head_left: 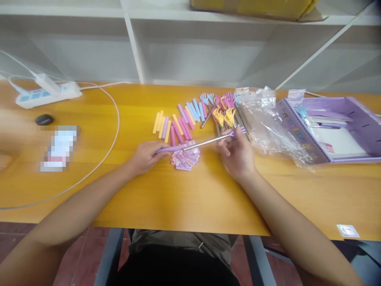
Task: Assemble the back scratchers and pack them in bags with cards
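Note:
Between my two hands stretches a back scratcher [205, 142] with a purple grip, a metal rod and a purple hand-shaped head. My left hand [145, 157] is closed on the purple grip at its end. The fingers of my right hand [238, 155] pinch the rod close to the claw head. Below the rod lies a fanned pile of pink and purple printed cards [186, 159]. Behind it are loose handle sleeves [178, 125] in yellow, purple, pink and blue. More scratcher heads on metal rods [224, 113], yellow, pink and blue, lie bunched beyond my right hand.
Clear plastic bags [264, 119] lie right of the rods, against a purple open box [330, 135] holding a few items. On the left are a power strip [49, 94], a black mouse [44, 119], a blurred-out phone-like object [61, 147] and a white cable [114, 137].

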`<state>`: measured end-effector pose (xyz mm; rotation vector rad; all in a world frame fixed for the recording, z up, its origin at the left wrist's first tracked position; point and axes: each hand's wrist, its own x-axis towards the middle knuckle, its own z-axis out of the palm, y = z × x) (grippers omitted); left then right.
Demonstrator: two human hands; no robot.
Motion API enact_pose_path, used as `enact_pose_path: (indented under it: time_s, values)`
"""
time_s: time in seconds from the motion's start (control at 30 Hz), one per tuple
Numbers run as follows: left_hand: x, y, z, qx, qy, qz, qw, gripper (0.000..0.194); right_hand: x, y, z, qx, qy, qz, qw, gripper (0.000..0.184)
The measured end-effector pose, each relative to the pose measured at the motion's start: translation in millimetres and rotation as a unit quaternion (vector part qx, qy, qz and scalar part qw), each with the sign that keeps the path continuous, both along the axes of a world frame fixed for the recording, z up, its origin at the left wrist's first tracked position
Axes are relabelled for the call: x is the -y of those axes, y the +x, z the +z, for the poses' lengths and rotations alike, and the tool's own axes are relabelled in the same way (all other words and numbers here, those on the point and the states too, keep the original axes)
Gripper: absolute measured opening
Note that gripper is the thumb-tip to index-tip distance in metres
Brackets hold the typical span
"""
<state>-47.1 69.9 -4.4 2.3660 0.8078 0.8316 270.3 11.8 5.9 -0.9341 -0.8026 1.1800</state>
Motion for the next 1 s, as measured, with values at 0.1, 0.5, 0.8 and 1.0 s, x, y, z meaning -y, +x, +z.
enact_pose_path:
  time_s: [0.1, 0.5, 0.8, 1.0]
  values:
    - [0.4, 0.1, -0.3, 0.0, 0.02, -0.001, 1.0, 0.048, 0.1, -3.0, -2.2, 0.0, 0.001, -0.011, 1.0, 0.045]
    - [0.7, -1.5, 2.6, 0.006, -0.006, 0.011, 1.0, 0.047, -2.1, 1.4, -0.5, 0.046, 0.006, -0.027, 0.999, 0.046]
    - [3.7, -0.6, 4.8, 0.001, -0.06, 0.011, 0.998, 0.058, 0.3, 4.0, -6.5, 0.055, 0.01, -0.02, 0.998, 0.044]
    - [3.7, -1.2, 4.7, 0.001, -0.055, 0.008, 0.998, 0.055, 2.1, 0.1, -3.7, 0.064, 0.023, -0.041, 0.997, 0.042]
